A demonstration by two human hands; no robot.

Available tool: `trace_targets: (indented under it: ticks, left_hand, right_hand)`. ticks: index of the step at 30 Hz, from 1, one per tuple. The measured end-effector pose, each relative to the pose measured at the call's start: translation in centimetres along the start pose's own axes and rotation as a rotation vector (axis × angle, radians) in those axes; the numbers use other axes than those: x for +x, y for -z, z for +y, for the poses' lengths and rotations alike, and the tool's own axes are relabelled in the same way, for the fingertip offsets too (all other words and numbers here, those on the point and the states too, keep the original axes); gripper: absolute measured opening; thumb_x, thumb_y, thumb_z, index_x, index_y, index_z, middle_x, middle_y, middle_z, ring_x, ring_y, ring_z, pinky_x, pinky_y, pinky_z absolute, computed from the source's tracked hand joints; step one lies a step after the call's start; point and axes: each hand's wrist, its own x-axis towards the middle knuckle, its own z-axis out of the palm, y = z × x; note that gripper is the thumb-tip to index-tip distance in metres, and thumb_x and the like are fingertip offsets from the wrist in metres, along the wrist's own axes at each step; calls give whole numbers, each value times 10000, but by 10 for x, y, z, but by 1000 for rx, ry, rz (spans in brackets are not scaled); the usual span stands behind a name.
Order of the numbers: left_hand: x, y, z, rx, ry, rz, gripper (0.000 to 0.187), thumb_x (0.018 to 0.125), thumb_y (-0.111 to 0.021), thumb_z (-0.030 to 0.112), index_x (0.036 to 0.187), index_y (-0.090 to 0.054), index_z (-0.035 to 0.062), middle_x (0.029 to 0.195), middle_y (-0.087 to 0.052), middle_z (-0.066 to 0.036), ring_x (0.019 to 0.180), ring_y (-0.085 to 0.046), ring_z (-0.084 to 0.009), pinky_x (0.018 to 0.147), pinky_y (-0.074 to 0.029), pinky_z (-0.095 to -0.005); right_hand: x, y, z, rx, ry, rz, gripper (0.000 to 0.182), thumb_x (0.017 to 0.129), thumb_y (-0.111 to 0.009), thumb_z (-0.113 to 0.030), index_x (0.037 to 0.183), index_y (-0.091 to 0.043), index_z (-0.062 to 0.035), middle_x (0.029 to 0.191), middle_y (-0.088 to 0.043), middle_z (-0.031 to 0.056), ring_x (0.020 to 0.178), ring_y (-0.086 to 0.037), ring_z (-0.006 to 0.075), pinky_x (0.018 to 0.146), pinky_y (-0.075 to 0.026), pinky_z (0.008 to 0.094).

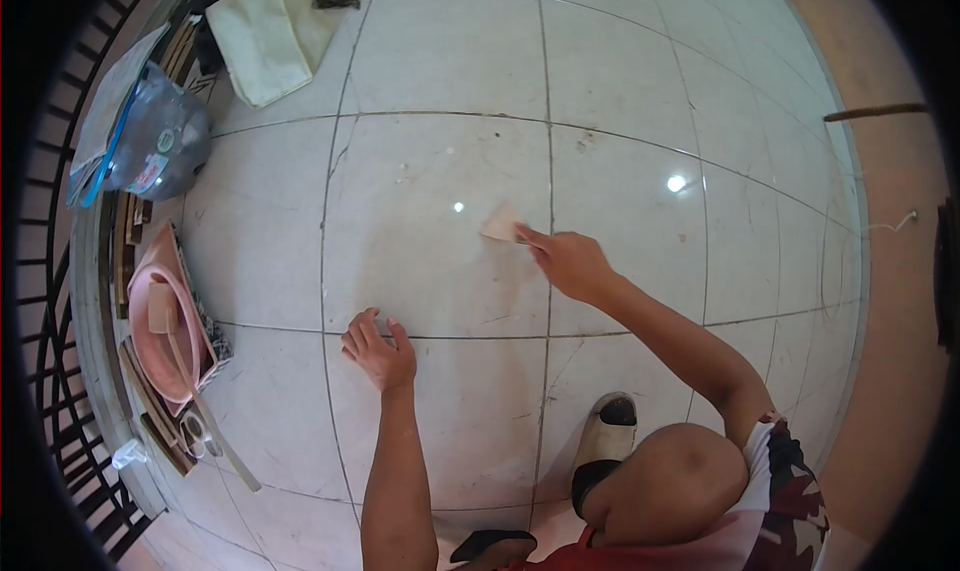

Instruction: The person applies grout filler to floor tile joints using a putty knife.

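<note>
My right hand [575, 263] pinches a small, flat, pale pink triangular piece [502, 223] by one corner, low over the white tiled floor [440, 161]. Whether this piece is paper, cloth or something else I cannot make out. To the left and nearer to me, my left hand [380, 351] hovers at or just above a grout line. Its fingers are loosely bent and apart, with nothing in them. Whether it touches the floor is hard to tell.
Along the left railing [40, 341] are a large clear plastic bottle [165, 136], a pink basin [150, 346] with a sponge-like block [162, 308], scissors [197, 436] and a long thin stick [225, 441]. A cream cloth bag [262, 46] lies at the upper left. My foot [607, 441] is at lower right.
</note>
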Motion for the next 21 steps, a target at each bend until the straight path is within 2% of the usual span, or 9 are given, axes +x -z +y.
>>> trace_targets:
  ticks: [2, 5, 7, 11, 13, 16, 18, 19, 21]
  left_hand:
    - [1, -1, -2, 8, -20, 19, 275, 917, -617, 180, 1171, -585, 80, 1155, -601, -100, 1052, -499, -326, 916, -357, -467]
    - [0, -3, -2, 15, -55, 3, 272, 927, -605, 190, 1180, -579, 93, 1171, -595, -98, 1047, -494, -321, 894, -359, -473]
    - [0, -1, -2, 6, -34, 6, 263, 928, -605, 176, 1177, -581, 92, 1166, -590, -92, 1044, -492, -311, 899, -357, -473]
    - [0, -1, -3, 45, -84, 6, 252, 933, -611, 163, 1172, -577, 91, 1158, -586, -81, 1039, -494, -295, 893, -363, -447]
    - [2, -2, 2, 48, -124, 7, 239, 941, -606, 166, 1167, -580, 94, 1146, -590, -72, 1032, -493, -289, 886, -364, -440]
    - [-2, 1, 3, 91, -105, -22, 226, 952, -598, 160, 1168, -587, 93, 1145, -599, -60, 1022, -492, -285, 883, -365, -434]
    - [-3, 0, 6, 114, -124, -2, 228, 954, -598, 163, 1169, -587, 91, 1146, -600, -62, 1022, -491, -285, 883, -365, -435]
    - [-3, 0, 5, 143, -129, 4, 229, 955, -598, 165, 1171, -587, 89, 1148, -601, -64, 1021, -491, -286, 884, -365, -437]
    - [1, 0, 2, 126, -150, -1, 230, 956, -597, 168, 1171, -587, 89, 1149, -601, -64, 1022, -490, -286, 887, -363, -441]
  right_hand:
    - [-35, 9, 40, 33, -74, 56, 382, 985, -569, -202, 1361, -629, -241, 782, -676, 166, 708, -661, 374, 664, -527, 483]
    - [-97, 39, 86, 66, -408, 53, 341, 994, -564, -223, 1322, -659, -223, 894, -718, 151, 813, -679, 380, 716, -537, 486]
    - [-152, 39, 118, 6, -524, 71, 339, 993, -563, -232, 1316, -664, -217, 930, -724, 150, 848, -684, 379, 731, -541, 487]
    - [-215, 38, 131, -89, -709, -3, 329, 988, -558, -262, 1284, -684, -189, 991, -733, 151, 914, -693, 377, 781, -554, 490]
    - [-190, 49, 148, -122, -713, -26, 313, 993, -544, -278, 1244, -704, -180, 1028, -733, 150, 939, -697, 370, 806, -558, 494]
    - [-161, 62, 179, -134, -717, 139, 315, 998, -530, -296, 1204, -714, -142, 1053, -732, 154, 959, -698, 374, 816, -557, 493]
    - [-157, 67, 184, -123, -813, -86, 327, 1004, -518, -300, 1144, -714, -78, 1055, -731, 173, 969, -698, 385, 826, -557, 486]
    - [-152, 65, 185, -112, -816, -79, 327, 1004, -518, -300, 1144, -714, -78, 1055, -731, 173, 969, -698, 385, 826, -557, 486]
    - [-144, 63, 187, -109, -809, 72, 333, 1015, -523, -321, 1031, -742, -70, 981, -730, 202, 938, -692, 413, 816, -558, 484]
